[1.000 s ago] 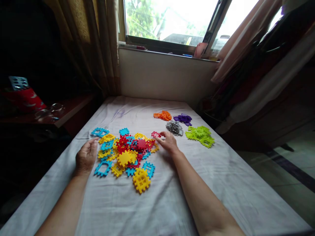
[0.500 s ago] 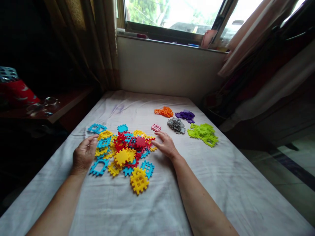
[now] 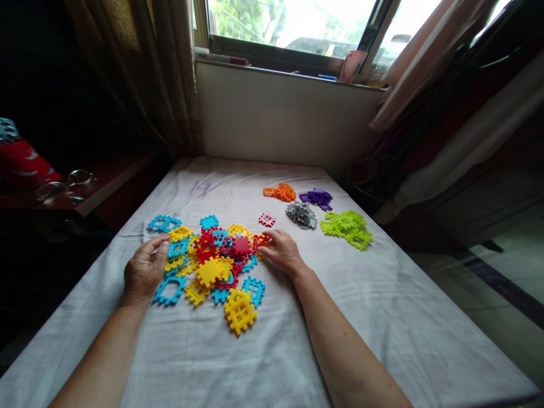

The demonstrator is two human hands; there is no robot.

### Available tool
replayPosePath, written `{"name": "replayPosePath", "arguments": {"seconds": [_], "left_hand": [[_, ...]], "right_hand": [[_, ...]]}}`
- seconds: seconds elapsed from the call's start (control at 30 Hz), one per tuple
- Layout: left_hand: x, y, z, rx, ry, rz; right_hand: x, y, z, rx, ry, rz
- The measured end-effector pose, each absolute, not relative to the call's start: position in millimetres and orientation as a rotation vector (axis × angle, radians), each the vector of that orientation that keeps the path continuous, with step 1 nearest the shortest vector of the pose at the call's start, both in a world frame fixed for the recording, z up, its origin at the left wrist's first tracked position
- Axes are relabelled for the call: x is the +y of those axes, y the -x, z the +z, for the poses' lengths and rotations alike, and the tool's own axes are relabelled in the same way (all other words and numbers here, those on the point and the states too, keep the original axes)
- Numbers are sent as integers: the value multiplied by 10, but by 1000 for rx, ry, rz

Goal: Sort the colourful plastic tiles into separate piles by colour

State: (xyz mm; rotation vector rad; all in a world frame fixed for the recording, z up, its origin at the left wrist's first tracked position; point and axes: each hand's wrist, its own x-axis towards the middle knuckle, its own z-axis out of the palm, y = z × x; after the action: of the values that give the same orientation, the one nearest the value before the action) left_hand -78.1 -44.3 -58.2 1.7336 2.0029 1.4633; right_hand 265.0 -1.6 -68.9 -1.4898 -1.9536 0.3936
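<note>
A mixed pile of red, yellow and blue interlocking plastic blocks lies between my hands; a yellow block (image 3: 209,272) is on top and a red block (image 3: 241,245) is behind it. At the pile's right edge, my right hand (image 3: 283,252) has its thumb and fingertips closed about a red windowed block (image 3: 260,242), which is still among the others. My left hand (image 3: 145,266) rests at the left edge, beside a blue frame block (image 3: 170,289). Its fingers are curled together, and whatever they may hold is hidden. A pink windowed block (image 3: 267,219) lies apart, beyond my right hand.
Separate heaps of orange (image 3: 280,192), purple (image 3: 317,198), grey (image 3: 301,215) and lime green blocks (image 3: 346,229) lie at the back right of the sheet-covered surface (image 3: 191,362). Eyeglasses (image 3: 63,187) and a red container (image 3: 25,164) stand on a side table at left.
My right hand's fingers, spread beside the pile before, have come together on a red block at its edge. The left hand stays about where it was. The view has shifted slightly.
</note>
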Motion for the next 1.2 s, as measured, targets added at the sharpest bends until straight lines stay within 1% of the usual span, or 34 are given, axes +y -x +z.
{"name": "replayPosePath", "arguments": {"seconds": [0.13, 0.23, 0.37, 0.47, 0.53, 0.67, 0.73, 0.9, 1.2], "left_hand": [[-443, 773, -576, 2000, -1734, 1451], [-448, 768, -570, 2007, -1718, 1436], [-444, 770, -579, 1995, -1709, 1442], [-440, 776, -590, 1982, -1701, 1456], [-442, 775, -590, 1980, -1701, 1455], [-451, 764, -574, 1983, -1691, 1451], [-453, 761, -567, 1978, -1677, 1453], [-444, 767, -562, 1998, -1675, 1462], [-405, 752, -631, 1965, -1676, 1489]], "right_hand": [[65, -2793, -756, -1764, 1536, 606], [84, -2869, -763, -1727, 1535, 635], [43, -2901, -714, -1877, 1483, 636], [26, -2900, -703, -1920, 1482, 578], [53, -2895, -713, -1819, 1527, 492], [205, -2855, -697, -1497, 1787, 231], [296, -2813, -661, -1417, 1913, 171], [419, -2707, -606, -1416, 2070, 174], [374, -2730, -759, -1481, 1966, 126]]}}
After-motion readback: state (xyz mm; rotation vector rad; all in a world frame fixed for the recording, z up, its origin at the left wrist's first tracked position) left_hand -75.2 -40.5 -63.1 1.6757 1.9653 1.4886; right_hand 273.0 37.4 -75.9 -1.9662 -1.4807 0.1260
